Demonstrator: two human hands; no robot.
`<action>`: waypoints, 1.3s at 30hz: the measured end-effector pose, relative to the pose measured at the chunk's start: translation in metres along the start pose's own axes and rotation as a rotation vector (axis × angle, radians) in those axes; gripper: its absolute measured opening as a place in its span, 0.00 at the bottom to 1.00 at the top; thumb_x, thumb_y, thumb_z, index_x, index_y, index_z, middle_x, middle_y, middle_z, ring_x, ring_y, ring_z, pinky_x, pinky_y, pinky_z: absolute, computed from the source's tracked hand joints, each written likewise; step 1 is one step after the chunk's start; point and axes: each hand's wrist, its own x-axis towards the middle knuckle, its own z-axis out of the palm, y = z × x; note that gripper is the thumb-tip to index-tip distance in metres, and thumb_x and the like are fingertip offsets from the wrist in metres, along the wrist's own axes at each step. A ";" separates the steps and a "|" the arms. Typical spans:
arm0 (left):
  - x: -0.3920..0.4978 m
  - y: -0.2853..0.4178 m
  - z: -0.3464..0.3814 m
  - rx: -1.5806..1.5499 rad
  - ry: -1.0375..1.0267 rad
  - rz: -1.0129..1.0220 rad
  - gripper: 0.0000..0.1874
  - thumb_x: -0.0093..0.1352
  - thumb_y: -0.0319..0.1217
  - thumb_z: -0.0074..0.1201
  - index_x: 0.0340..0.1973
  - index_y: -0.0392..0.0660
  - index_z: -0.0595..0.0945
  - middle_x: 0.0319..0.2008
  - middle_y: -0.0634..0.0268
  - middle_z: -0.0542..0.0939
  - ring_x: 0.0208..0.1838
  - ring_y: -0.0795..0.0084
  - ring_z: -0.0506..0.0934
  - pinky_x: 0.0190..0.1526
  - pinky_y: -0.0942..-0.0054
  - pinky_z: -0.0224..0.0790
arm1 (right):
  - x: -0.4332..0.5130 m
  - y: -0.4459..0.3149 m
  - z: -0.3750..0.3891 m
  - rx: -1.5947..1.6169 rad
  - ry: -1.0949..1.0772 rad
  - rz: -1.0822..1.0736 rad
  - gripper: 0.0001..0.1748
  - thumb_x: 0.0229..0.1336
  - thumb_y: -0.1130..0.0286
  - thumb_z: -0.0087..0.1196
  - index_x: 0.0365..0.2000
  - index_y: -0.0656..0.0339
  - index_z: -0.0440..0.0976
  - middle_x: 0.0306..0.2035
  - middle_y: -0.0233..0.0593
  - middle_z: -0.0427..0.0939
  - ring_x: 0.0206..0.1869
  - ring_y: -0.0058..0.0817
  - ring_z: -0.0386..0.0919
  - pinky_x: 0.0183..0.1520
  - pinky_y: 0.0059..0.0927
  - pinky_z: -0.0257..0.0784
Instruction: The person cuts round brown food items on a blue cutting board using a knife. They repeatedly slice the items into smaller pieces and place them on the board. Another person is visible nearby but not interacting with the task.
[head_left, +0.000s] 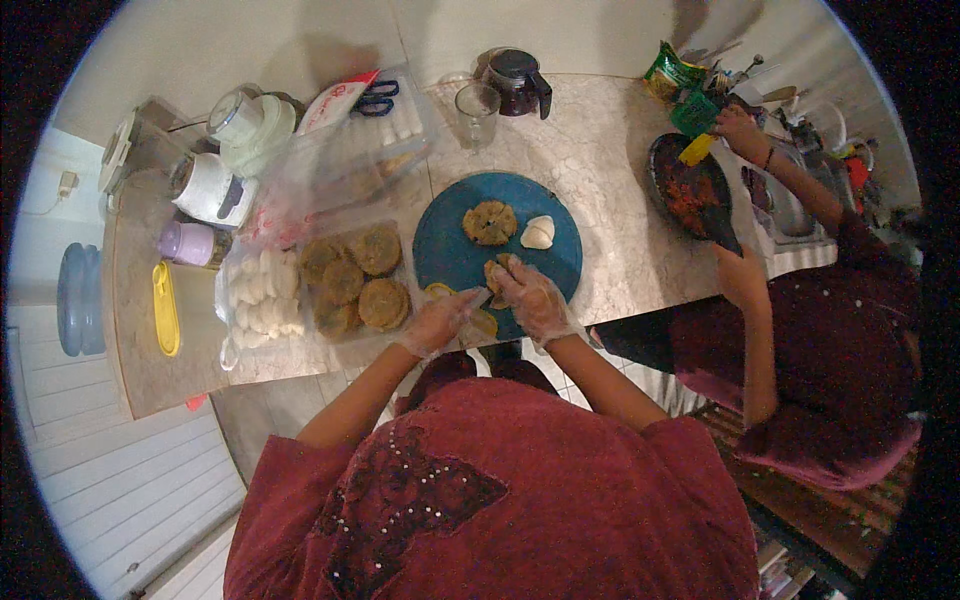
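Both of my hands wear clear plastic gloves over the near edge of a round blue board (442, 217). My right hand (534, 300) grips a brown, flat patty-like piece of food (492, 276). Beside it, my left hand (444, 319) reaches in from the left, its fingertips close to that piece. A yellow item (484, 323) shows by the left fingers; whether that hand holds it is unclear. Farther back on the board lie a round brown patty (490, 223) with a cracked top and a white, folded-looking piece of food (538, 232).
Left of the board sits a clear plastic container of brown patties (382, 304) beside white pieces (262, 292). Scissors (376, 97) rest on another container. A glass (477, 105) and coffee carafe (517, 82) stand behind. At right, a person's hand (739, 124) works over a dark pan (686, 180).
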 end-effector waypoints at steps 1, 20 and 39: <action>0.000 0.001 -0.003 -0.009 0.021 0.005 0.21 0.74 0.36 0.47 0.63 0.54 0.73 0.48 0.49 0.82 0.50 0.45 0.80 0.49 0.52 0.73 | 0.001 -0.001 -0.001 -0.002 -0.001 0.003 0.27 0.57 0.74 0.50 0.58 0.51 0.69 0.60 0.53 0.72 0.57 0.52 0.75 0.57 0.46 0.75; 0.058 0.025 -0.105 -0.231 0.003 -0.204 0.21 0.73 0.37 0.46 0.61 0.49 0.76 0.45 0.48 0.83 0.46 0.49 0.82 0.48 0.55 0.74 | 0.104 0.018 -0.018 -0.049 -0.196 -0.052 0.29 0.54 0.79 0.50 0.58 0.48 0.68 0.62 0.44 0.69 0.61 0.47 0.72 0.61 0.43 0.70; 0.075 -0.022 -0.134 0.521 -0.271 0.308 0.12 0.71 0.29 0.42 0.46 0.39 0.78 0.40 0.48 0.81 0.43 0.49 0.82 0.43 0.54 0.76 | 0.102 0.022 -0.001 0.030 -0.114 -0.151 0.26 0.59 0.74 0.45 0.58 0.46 0.69 0.60 0.45 0.71 0.64 0.47 0.69 0.64 0.44 0.68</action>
